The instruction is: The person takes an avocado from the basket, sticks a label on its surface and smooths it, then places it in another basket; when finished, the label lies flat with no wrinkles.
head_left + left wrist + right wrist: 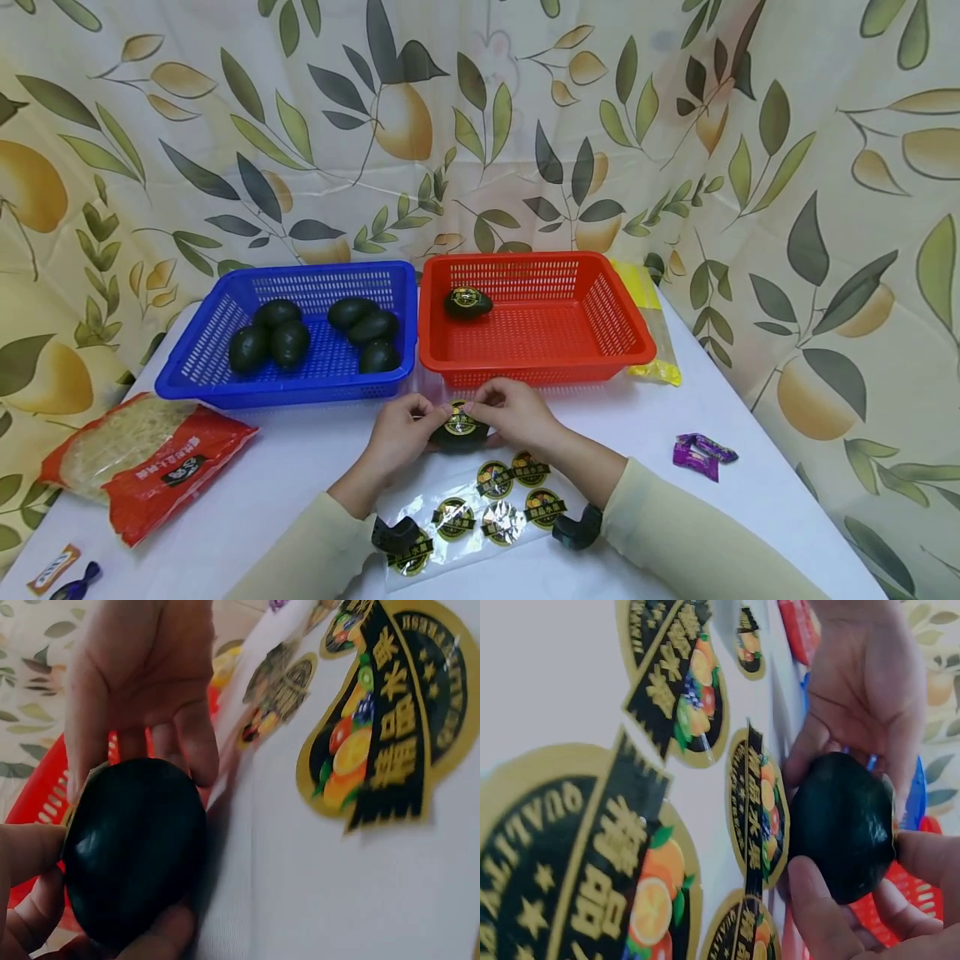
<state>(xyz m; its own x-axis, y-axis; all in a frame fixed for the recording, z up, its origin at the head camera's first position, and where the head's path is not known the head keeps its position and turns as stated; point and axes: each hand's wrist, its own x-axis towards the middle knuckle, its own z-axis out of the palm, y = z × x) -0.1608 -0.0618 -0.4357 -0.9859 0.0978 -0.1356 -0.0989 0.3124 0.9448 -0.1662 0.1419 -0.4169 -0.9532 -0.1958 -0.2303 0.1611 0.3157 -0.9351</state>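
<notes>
Sticker sheet [480, 521] right at the near edge of the counter [300, 467], clear backing w/ gold-black fruit labels, lying between the two forearms. Just beyond it, both hands meet over a dark avocado [459, 435]. Left hand [401, 433] grips the fruit from its left side, fingers curled under and around; left wrist view shows the avocado [135, 851] cupped in those fingers. Right hand [513, 414] comes in from the right, thumb and fingertips pinching at a label [459, 419] on top of the fruit, other fingers curled against its side; can't tell if the label is fully down yet. Avocado sits dead centre between the hands, long axis roughly left-right, label facing up.

Behind the hands, along the far edge: blue basket [187, 367] at left w/ six dark avocados, red basket [637, 342] at right w/ one labelled avocado [467, 302] in its back left corner. Red basket's front wall is the nearer one, just past the right hand. Red noodle packet [142, 467] near the left edge, purple candy wrappers [701, 454] toward the right edge.
</notes>
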